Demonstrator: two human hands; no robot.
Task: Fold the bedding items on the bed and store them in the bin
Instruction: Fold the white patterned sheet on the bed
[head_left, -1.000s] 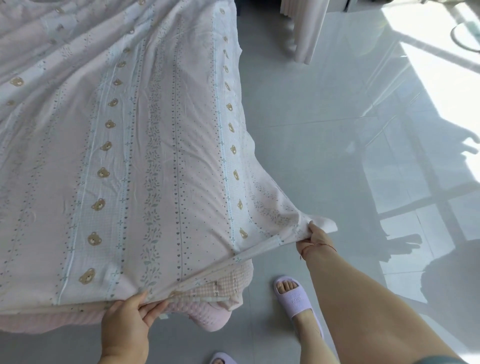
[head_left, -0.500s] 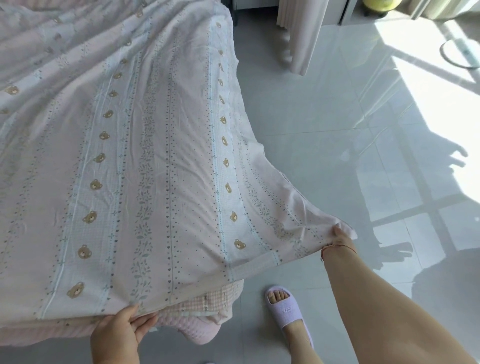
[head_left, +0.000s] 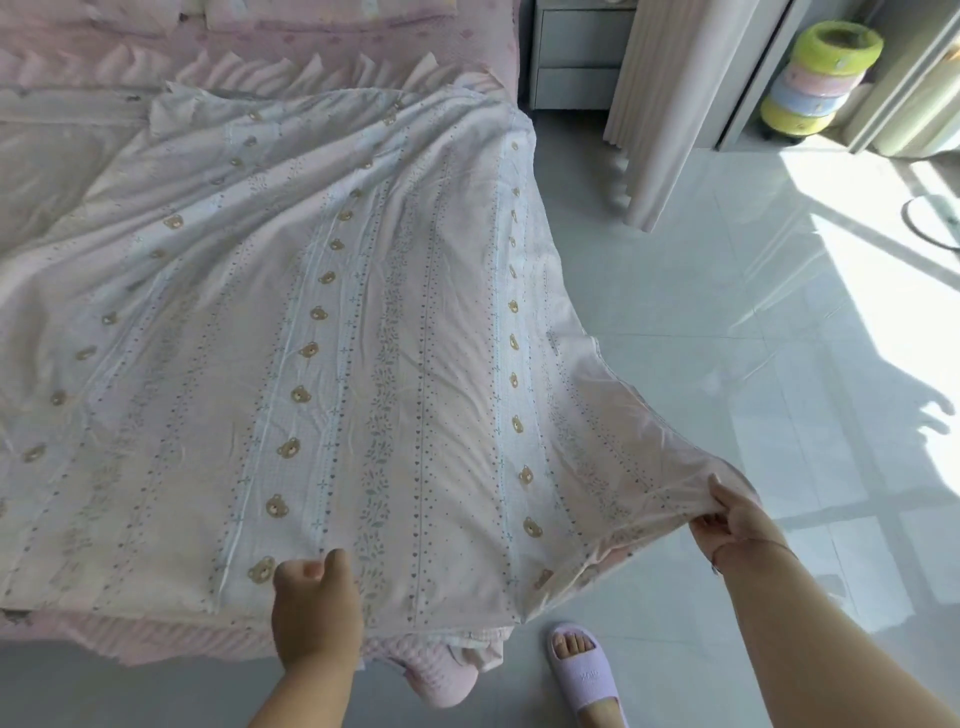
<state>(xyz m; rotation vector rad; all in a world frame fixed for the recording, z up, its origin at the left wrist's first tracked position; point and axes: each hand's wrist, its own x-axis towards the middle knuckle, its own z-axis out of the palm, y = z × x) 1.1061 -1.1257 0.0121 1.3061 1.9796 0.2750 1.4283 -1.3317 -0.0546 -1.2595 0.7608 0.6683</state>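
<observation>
A pale pink sheet (head_left: 332, 332) printed with bears, leaves and dotted stripes lies spread over the bed. My left hand (head_left: 314, 608) grips its near edge at the foot of the bed. My right hand (head_left: 732, 525) pinches the sheet's right corner and holds it stretched out over the floor, off the bed's side. The sheet hangs taut between my two hands. No bin shows in this view.
Pink bedding and pillows (head_left: 260, 47) lie at the head of the bed. A grey nightstand (head_left: 576, 52), a curtain (head_left: 649, 104) and a stack of coloured rings (head_left: 815, 78) stand at the back right. Glossy tiled floor (head_left: 727, 312) runs along the right; my slippered foot (head_left: 584, 670) stands near the bed corner.
The camera has tilted up, so the head of the bed and the nightstand now show. My left hand has shifted right along the near edge. My right hand holds the corner farther out.
</observation>
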